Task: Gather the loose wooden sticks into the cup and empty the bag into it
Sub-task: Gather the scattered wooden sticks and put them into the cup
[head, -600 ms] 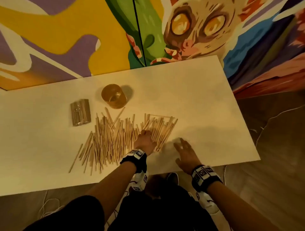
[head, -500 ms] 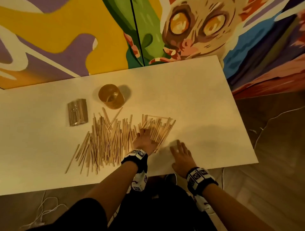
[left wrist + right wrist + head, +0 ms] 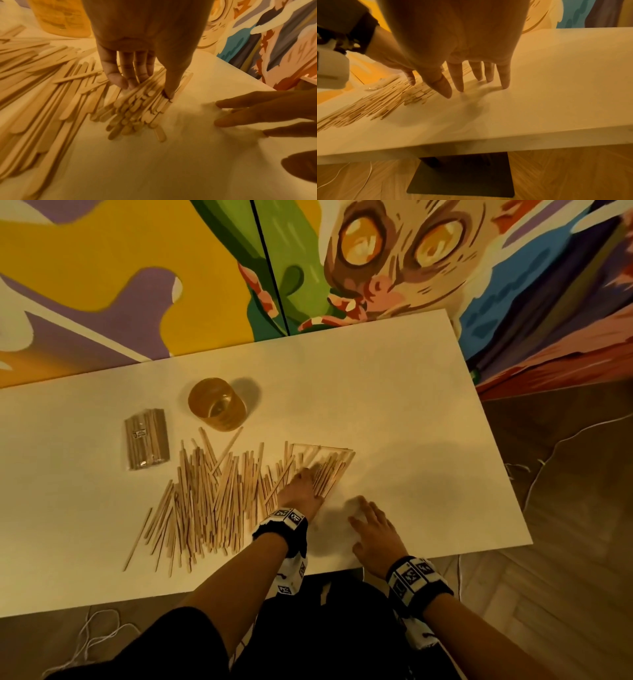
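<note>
Left hand [image 3: 301, 491] is the one we have on the work: its fingers [image 3: 118, 79] and thumb are curled down around a small bundle at the right end of the loose wooden sticks [image 3: 209, 498], pinching that bundle against the bench [image 3: 394, 392]. Our right hand [image 3: 373, 530] lies just beside it, to the right, with straight, spread fingers resting on bare bench and nothing in it.

The sticks lie fanned across the bench in front of us, their long axes running mostly away from us, the bundle under the left hand slanting a little to the right. The cup [image 3: 216, 404] stands upright beyond the spread, ahead and to the left of the left hand, well apart from it; from the head view it looks to hold no sticks yet. The bag [image 3: 146, 439] lies flat just left of the cup, still full and closed as far as we can tell.

We judge the left hand nearer the cup, so the bundle should travel forward and left, and it must be tipped upright before it goes in.
</note>
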`<move>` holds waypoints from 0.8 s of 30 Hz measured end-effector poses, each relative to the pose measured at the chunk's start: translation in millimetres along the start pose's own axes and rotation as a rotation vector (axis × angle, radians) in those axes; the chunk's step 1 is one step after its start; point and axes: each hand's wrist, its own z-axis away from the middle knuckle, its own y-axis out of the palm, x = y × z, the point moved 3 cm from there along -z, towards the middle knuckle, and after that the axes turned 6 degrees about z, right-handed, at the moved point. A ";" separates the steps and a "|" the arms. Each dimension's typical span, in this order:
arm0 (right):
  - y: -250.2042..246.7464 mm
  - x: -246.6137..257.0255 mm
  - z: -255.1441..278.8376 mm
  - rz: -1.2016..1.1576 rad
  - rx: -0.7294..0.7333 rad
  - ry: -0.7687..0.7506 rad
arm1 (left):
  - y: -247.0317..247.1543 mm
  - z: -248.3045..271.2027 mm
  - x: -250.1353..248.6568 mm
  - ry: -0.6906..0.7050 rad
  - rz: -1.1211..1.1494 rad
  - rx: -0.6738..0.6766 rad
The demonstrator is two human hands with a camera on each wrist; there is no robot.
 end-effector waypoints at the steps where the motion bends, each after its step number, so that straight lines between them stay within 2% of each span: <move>1: -1.3 -0.5 -0.6 -0.014 -0.003 0.001 | -0.1 0.7 1.5 0.003 0.009 -0.001; 11: -19.3 -5.6 -3.7 -0.112 -0.025 -0.002 | -10.3 0.3 15.7 -0.015 0.140 -0.039; 19: -23.9 -7.0 -4.9 -0.137 -0.010 0.006 | -18.4 -0.3 25.0 -0.030 0.196 0.015; 24: -28.3 -7.2 -6.2 -0.152 0.006 0.010 | -24.2 0.1 28.2 0.001 0.397 0.031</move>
